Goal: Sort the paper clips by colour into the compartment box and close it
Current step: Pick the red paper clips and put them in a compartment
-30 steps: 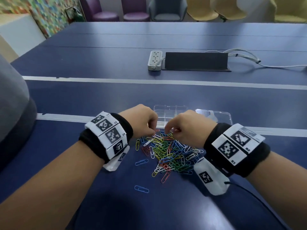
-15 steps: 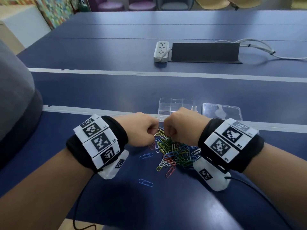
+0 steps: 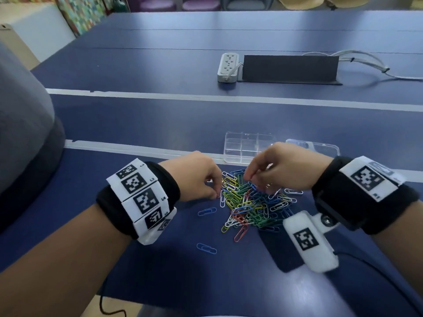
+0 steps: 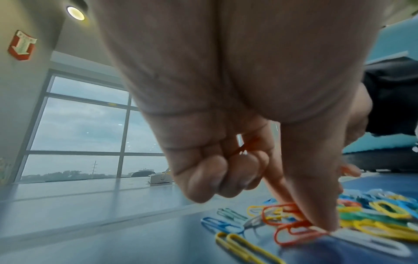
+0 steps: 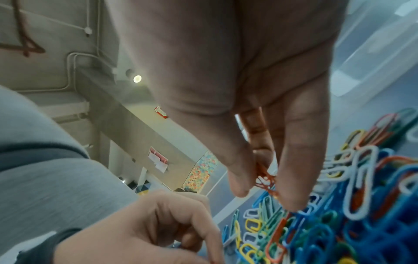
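Now both hands work at the heap of coloured wire paper clips on the dark blue table.

Left hand pinches red clips at the heap's left edge, others curled in its palm; right hand pinches red clips above it. Clear plastic compartment box lies open just behind, lid beside it.

Cool daylight over a blue table, wrist views softened by blur

Pale glare is spread across the far tabletop in the head view, and soft shadows are cast under both wrists. Straight lines are bowed at the frame edges. A window and ceiling lamp are seen; the paper clips are smeared, possibly by motion.
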The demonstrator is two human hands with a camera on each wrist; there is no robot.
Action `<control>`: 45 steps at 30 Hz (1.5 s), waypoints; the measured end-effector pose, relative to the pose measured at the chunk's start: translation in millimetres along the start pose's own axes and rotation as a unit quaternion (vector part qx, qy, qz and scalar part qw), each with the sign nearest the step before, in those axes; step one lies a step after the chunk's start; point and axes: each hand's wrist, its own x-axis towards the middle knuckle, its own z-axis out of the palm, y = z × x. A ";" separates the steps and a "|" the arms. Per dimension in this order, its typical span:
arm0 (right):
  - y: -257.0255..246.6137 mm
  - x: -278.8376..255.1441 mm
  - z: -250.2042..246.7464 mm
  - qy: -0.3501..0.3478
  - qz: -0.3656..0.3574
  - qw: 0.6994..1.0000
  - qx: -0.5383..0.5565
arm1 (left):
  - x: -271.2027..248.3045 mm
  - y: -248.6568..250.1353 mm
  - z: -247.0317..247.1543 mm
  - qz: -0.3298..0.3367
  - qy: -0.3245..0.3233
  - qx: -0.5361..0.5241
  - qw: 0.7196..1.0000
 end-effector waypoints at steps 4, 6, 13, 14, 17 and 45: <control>0.6 0.3 -0.5 -0.008 -0.004 1.000 -0.002 | -0.5 -3.2 -2.3 -0.006 0.010 -0.035 0.999; 0.7 1.8 0.1 -0.002 -0.023 0.998 -0.065 | -0.6 -3.6 -2.6 -0.005 0.009 -0.045 0.999; -11.9 1.0 15.6 -0.023 -0.095 0.966 -0.237 | 0.1 -2.9 -2.2 -0.011 0.009 -0.106 0.994; -13.5 2.0 18.6 -0.020 -0.101 0.961 -0.258 | -0.3 -2.3 -2.8 -0.012 0.009 -0.112 0.994; -16.3 3.4 22.9 -0.012 -0.112 0.952 -0.284 | -0.7 0.7 -5.6 -0.023 0.007 -0.124 0.992; -28.0 49.1 -7.9 0.183 -0.004 0.981 0.062 | 38.4 9.3 -23.3 -0.102 0.191 -0.225 0.950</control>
